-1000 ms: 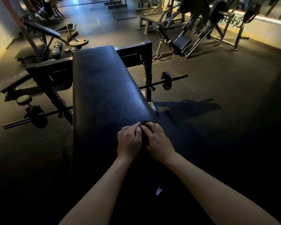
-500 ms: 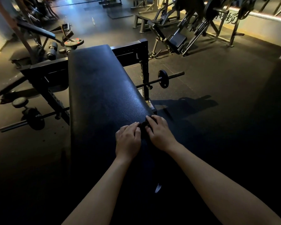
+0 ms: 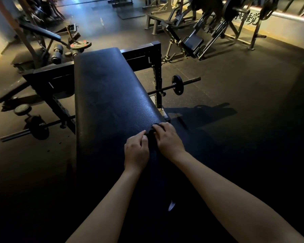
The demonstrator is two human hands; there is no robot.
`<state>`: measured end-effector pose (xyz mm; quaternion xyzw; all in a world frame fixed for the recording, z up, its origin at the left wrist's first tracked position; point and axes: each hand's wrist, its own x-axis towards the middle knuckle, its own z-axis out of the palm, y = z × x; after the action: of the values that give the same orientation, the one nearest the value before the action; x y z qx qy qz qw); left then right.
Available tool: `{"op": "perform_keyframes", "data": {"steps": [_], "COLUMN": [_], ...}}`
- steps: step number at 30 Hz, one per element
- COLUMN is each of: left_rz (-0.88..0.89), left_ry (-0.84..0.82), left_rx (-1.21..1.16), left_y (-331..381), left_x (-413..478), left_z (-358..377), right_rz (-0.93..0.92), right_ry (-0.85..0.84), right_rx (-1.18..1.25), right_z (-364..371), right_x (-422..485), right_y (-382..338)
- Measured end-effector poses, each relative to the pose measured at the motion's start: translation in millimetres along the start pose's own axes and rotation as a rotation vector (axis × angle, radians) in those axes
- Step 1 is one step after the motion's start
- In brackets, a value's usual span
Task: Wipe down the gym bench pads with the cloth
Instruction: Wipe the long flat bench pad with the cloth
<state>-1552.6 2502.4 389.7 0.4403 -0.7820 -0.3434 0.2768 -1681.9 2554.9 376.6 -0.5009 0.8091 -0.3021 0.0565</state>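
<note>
Dim gym floor and weight machines surrounded the black bench pad [image 3: 109,95]. A dark cloth [image 3: 152,137] was pinched between the left hand [image 3: 136,152] and right hand [image 3: 168,139], both clenched on it at the pad's near right edge, slightly further right than a second earlier; most padding appeared unwiped.

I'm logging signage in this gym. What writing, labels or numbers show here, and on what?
"睡觉": large dark brush characters on the pale wall band at far right; the characters before them are hidden by a machine frame.
Red-marked weight plate: markings too small to read.
Small pale label on the bench frame: unreadable.
Bench pad: no text.
</note>
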Motion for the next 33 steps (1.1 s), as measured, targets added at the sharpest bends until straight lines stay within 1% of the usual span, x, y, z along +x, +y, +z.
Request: {"op": "perform_keyframes", "data": {"steps": [1, 3, 6, 9, 12, 14, 16, 19, 21, 24, 26, 29, 31, 33], "left_rz": [0.009, 0.031, 0.01, -0.021, -0.006, -0.013, -0.022, -0.018, -0.013, 0.004, 0.036, 0.088, 0.084, 0.08], "left_ry": [-0.019, -0.06, -0.046, -0.018, -0.014, -0.007, 0.006, -0.004, -0.022, -0.04, -0.078, -0.125, -0.127, -0.124], "left_rx": [0.01, 0.066, 0.242, 0.308, 0.248, 0.226, 0.23, 0.294, 0.352, 0.4, 0.403, 0.413, 0.413, 0.428], "left_y": [0, -7, -27, -49, -55, -52, -50, -47, -43, -36, -26, -17, -15, -14], "left_x": [1, 3, 8, 12, 12, 10, 8, 5, 4, 4, 0, -6, -11, -14], "left_z": [-2, -7, -29, -46, -50, -52, -54, -51, -48, -45, -40, -26, -20, -17], "right_rz": [0.059, 0.127, 0.103, 0.029, -0.143, -0.201, -0.177, -0.072, -0.1, -0.176, -0.166, -0.023, 0.087, 0.142], "right_ry": [0.022, -0.002, -0.079, -0.162, -0.236, -0.243, -0.189, -0.054, -0.057, -0.117, -0.111, -0.02, 0.042, 0.06], "right_rx": [-0.014, -0.024, 0.046, 0.13, 0.17, 0.174, 0.151, 0.14, 0.135, 0.137, 0.104, 0.053, 0.037, 0.048], "right_z": [1, 7, 21, 33, 41, 42, 41, 41, 42, 40, 28, 4, -9, -12], "right_x": [2, 0, 7, 22, 26, 26, 29, 23, 9, -12, -11, -3, -4, -13], "right_y": [-3, -15, -38, -60, -75, -70, -57, -49, -54, -50, -36, -6, 10, 11]}}
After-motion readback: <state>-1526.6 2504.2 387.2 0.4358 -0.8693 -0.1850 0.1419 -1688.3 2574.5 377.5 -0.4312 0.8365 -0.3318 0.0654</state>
